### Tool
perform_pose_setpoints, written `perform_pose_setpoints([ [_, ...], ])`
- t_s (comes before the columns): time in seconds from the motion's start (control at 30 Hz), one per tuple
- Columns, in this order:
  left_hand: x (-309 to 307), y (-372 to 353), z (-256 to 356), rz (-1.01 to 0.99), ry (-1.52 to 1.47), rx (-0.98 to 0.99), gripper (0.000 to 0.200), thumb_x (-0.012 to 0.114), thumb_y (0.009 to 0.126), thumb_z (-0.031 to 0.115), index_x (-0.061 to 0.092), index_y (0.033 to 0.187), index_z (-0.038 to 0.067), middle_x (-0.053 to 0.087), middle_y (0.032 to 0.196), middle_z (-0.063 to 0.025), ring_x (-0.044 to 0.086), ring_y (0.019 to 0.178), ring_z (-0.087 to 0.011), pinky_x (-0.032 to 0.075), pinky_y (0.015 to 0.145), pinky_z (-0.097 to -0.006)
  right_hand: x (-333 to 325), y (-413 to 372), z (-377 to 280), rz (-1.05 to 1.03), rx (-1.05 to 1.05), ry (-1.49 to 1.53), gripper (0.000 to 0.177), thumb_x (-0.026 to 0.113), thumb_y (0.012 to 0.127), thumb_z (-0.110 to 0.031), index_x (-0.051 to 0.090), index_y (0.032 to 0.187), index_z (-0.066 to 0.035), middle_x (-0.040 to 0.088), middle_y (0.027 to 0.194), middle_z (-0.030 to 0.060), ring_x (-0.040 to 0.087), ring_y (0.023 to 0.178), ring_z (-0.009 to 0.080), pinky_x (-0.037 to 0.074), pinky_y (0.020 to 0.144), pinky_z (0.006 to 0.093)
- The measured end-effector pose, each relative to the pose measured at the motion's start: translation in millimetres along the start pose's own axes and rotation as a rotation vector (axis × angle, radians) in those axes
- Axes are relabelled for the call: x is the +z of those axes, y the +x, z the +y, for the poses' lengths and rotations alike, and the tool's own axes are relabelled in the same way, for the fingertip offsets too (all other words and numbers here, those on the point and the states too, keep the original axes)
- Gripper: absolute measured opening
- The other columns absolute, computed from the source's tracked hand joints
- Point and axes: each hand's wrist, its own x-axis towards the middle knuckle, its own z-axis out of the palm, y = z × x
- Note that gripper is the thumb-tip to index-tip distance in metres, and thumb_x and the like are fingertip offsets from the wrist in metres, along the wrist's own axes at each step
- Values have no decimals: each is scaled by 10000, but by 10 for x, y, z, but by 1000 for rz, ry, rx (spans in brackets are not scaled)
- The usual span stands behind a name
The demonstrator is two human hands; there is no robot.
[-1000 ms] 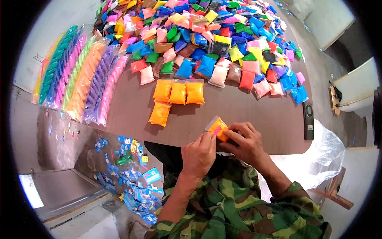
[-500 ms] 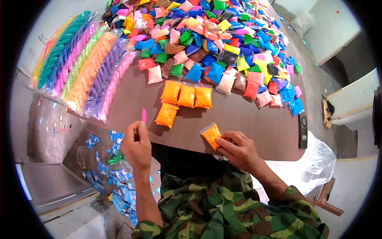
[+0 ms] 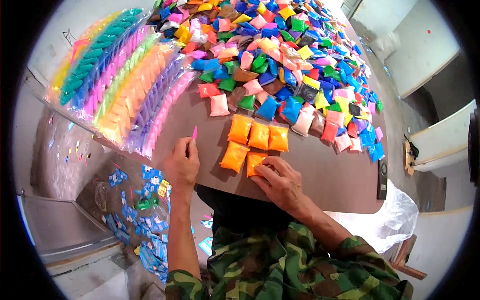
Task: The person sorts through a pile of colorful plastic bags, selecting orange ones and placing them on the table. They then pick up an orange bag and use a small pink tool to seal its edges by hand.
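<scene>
The right hand (image 3: 281,183) pressed an orange packet (image 3: 255,161) with flat, open fingers; it should sit square against its neighbour (image 3: 234,156). The left hand (image 3: 182,165) pinched a pink stick (image 3: 194,133).

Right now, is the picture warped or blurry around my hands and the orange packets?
Head view: fisheye bends the brown tabletop, black corners; even light, soft shadows; right hand on the orange plastic packet and left hand with thin pink stick look sharp.
</scene>
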Motion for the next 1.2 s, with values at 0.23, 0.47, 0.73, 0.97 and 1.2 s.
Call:
perform_pose_setpoints([
  [0.23, -34, 55, 30, -2, -124, -61, 71, 721, 963, 108, 691, 980, 46, 717, 804, -145, 712, 670, -312, 536, 594, -391, 30, 86, -20, -31, 25, -5, 313, 851, 848, -266, 705, 1082, -117, 662, 1120, 105, 693, 960, 275, 595, 734, 382],
  [0.47, 48, 10, -22, 47, -111, -64, 64, 725, 957, 112, 697, 974, 57, 712, 796, -138, 708, 686, -328, 539, 613, -414, -337, 568, 22, 89, -133, 1, 198, 851, 809, -173, 735, 945, -87, 672, 945, 71, 682, 759, 260, 559, 646, 375],
  [0.73, 12, 8, 57, 58, -72, -82, 73, 724, 962, 114, 714, 985, 45, 738, 886, -167, 721, 750, -365, 569, 664, -429, -221, 2228, 560, -44, -350, -161, 138, 715, 817, -37, 765, 937, -85, 684, 967, 57, 651, 967, 269, 512, 807, 417],
  [0.97, -20, 28, 54, 53, -23, -93, 93, 743, 949, 90, 715, 1003, 20, 740, 903, -185, 732, 781, -362, 581, 693, -415, 286, 3376, 783, -525, -288, -459, 240, 720, 742, -78, 792, 953, -167, 754, 953, 93, 699, 993, 327, 457, 741, 478],
  [1.2, -18, 37, 41, 65, -86, -108, 84, 751, 934, 51, 716, 1002, 16, 731, 886, -175, 720, 753, -347, 571, 666, -406, 790, 3829, 1262, -555, -304, -543, 282, 755, 795, -108, 789, 1073, -144, 782, 1053, 106, 749, 1010, 316, 552, 795, 467],
])
